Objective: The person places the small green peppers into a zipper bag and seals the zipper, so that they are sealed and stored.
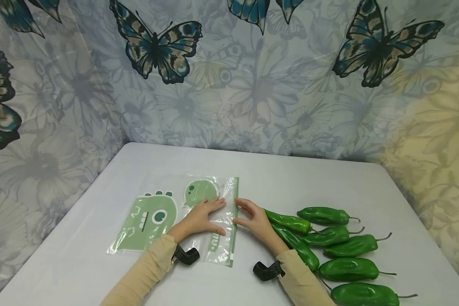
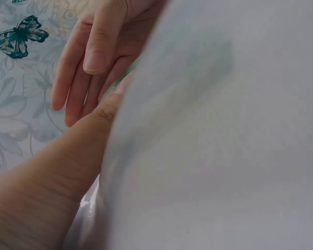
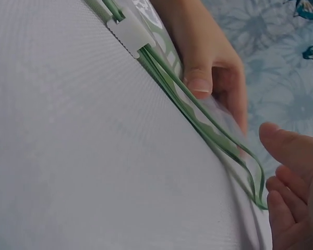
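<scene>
A clear plastic zip bag [image 1: 153, 229] with green cartoon prints lies flat on the table, its green zip edge [image 1: 235, 212] to the right. My left hand [image 1: 202, 216] rests on the bag near that edge, fingers spread. At the zip edge stands my right hand [image 1: 255, 219], thumb and fingers apart around a gap. In the right wrist view the green zip strips [image 3: 198, 122] bow apart at the far end, right by the fingertips of the right hand [image 3: 297, 192]. A white slider [image 3: 130, 34] sits at the zip's near end.
Several green peppers [image 1: 348, 269] with stems lie on the right of the white table [image 1: 275, 182], some partly behind the right forearm. A butterfly-print cloth [image 1: 252, 106] hangs behind the table. Black wrist cameras [image 1: 267, 270] sit on both wrists.
</scene>
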{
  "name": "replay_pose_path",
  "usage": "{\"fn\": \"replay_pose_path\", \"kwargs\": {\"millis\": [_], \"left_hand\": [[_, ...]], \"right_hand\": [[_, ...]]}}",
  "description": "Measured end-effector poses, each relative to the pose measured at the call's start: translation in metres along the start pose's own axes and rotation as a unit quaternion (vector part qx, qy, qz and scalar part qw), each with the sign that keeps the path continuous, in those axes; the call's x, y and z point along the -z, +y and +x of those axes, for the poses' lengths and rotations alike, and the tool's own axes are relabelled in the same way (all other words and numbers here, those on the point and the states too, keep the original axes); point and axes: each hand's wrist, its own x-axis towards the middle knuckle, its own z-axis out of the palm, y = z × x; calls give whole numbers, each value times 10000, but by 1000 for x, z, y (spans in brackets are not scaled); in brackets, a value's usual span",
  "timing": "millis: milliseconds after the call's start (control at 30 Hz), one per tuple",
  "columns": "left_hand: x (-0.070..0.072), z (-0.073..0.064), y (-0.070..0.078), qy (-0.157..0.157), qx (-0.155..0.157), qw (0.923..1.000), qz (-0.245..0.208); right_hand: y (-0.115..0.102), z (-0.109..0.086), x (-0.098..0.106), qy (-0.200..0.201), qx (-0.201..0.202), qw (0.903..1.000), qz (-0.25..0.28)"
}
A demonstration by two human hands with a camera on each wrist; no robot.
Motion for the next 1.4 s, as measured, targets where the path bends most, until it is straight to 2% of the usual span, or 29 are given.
{"fn": "replay_pose_path", "kwargs": {"millis": [100, 300, 433, 633, 867, 1033, 1200, 1300, 1400], "left_hand": [[-1, -2, 0, 10, 31, 10000, 40], [-1, -1, -1, 3, 11, 10000, 85], [-2, -1, -1, 27, -50, 10000, 15], [-3, -3, -3, -59, 24, 9999, 159], [-1, 0, 0, 21, -36, 10000, 80], [0, -2, 2, -8, -38, 10000, 33], [1, -3, 4, 19, 25, 9997, 256], [1, 0, 7, 178, -59, 9993, 321], [0, 3, 10, 235, -121, 9993, 278]], "right_hand": [[1, -1, -1, 15, 41, 10000, -11], [4, -1, -1, 81, 434, 9989, -170], [4, -2, -1, 184, 131, 9997, -105], [3, -3, -4, 60, -479, 9987, 142], [3, 0, -3, -3, -373, 9989, 274], [4, 0, -3, -81, -456, 9987, 205], [1, -1, -5, -433, -98, 9986, -301], [-2, 0, -5, -491, 190, 9967, -620], [-3, 0, -3, -496, 250, 9953, -788]]}}
